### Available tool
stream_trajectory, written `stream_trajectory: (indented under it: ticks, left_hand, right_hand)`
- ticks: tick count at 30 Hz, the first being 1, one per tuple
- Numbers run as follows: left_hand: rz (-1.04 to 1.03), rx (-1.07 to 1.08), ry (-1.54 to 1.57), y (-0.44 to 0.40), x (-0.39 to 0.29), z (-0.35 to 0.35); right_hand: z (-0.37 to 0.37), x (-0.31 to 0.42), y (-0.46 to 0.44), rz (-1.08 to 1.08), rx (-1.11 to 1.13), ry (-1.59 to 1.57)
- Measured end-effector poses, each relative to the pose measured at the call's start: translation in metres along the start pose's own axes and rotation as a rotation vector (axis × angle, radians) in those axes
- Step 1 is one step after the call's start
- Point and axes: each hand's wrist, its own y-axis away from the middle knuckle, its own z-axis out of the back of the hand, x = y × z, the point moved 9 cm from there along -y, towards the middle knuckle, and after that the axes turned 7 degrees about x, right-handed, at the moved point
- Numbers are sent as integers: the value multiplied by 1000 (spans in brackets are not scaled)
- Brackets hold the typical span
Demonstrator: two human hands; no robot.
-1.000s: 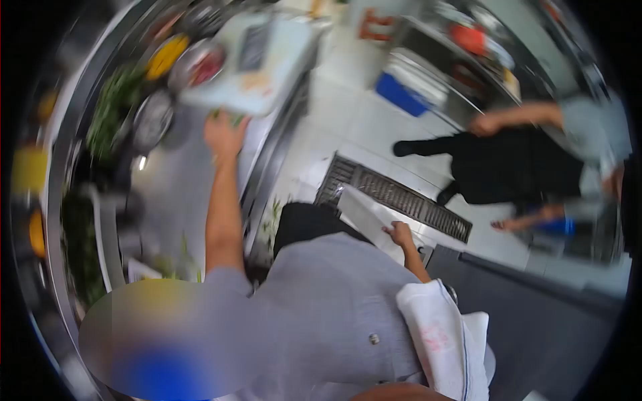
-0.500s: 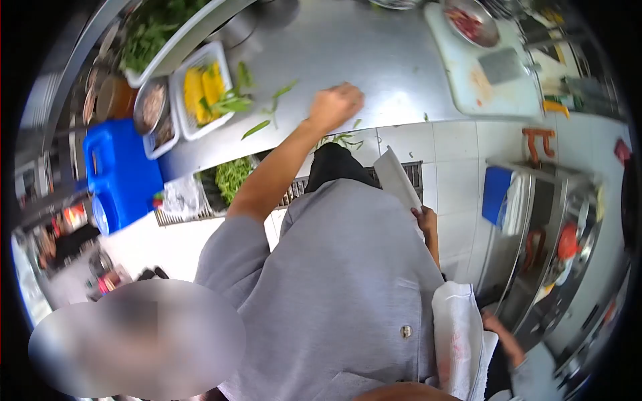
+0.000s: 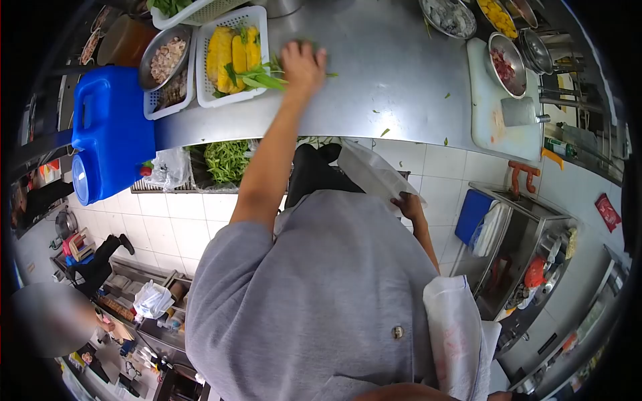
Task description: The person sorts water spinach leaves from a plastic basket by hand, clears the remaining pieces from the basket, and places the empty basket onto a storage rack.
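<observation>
My left hand (image 3: 304, 67) lies palm down on the steel counter (image 3: 374, 80), beside the white basket (image 3: 202, 73), its fingers apart. Green leaves (image 3: 264, 81) show next to it, reaching over the basket's rim; what lies beneath the palm is hidden. Peeled yellow corn cobs (image 3: 231, 57), or something much like them, fill that basket. Below the counter's edge, my right hand (image 3: 409, 206) grips the end of a whitish plastic tray (image 3: 371, 167), which hangs tilted beside my legs.
A blue jerrycan (image 3: 110, 127) and a bowl of chopped meat (image 3: 167, 60) are at left. Greens (image 3: 227, 160) sit in a crate below. At right are a cutting board (image 3: 485, 100), a cleaver (image 3: 518, 111) and a steel cart (image 3: 495, 267). Another person (image 3: 100, 267) stands behind.
My left hand has moved left and farther in, to the basket, and its fingers have spread from a fist. Loose leaves have shifted toward the basket. The tray has swung left, still in my right hand.
</observation>
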Motion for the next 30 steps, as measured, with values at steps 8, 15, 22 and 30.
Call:
stream_trajectory:
  ticks: [8,15,22,30]
  left_hand:
    - [-426,118,328,54,-66,69]
    - [-372,-90,128,44,9,167]
    - [-354,229,-248,41,30,104]
    - [-279,137,199,19,13,122]
  right_hand:
    - [-28,-7,12,-154,-30,-116]
    - [-41,-5,9,-184,-20,-53]
    - [-43,-2,5,-171,-17,-62]
    - [-43,3,12,-108,-76,-106]
